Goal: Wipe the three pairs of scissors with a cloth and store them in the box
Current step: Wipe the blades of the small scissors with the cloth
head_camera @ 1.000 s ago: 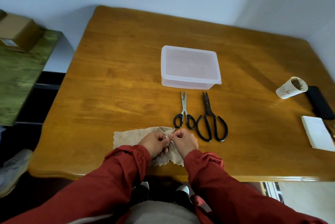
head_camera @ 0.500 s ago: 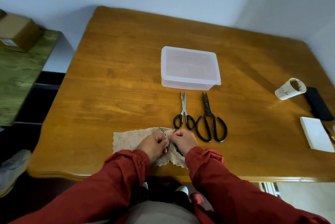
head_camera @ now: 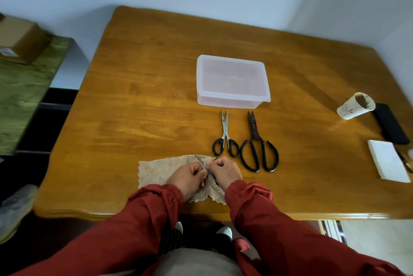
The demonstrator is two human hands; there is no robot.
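L hand [head_camera: 190,175] & R hand [head_camera: 225,172] both pinch small scissors [head_camera: 199,160] over cloth [head_camera: 161,170], near edge of tabletop [head_camera: 134,108]. Box [head_camera: 232,81] lidded. Risk: bare tip sticks out, so a finger slipping mid-wipe could get nicked.

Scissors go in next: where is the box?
Head view: the box, lid on, stands centre of the table, ahead of the right hand, just beyond the steel scissors and black scissors.
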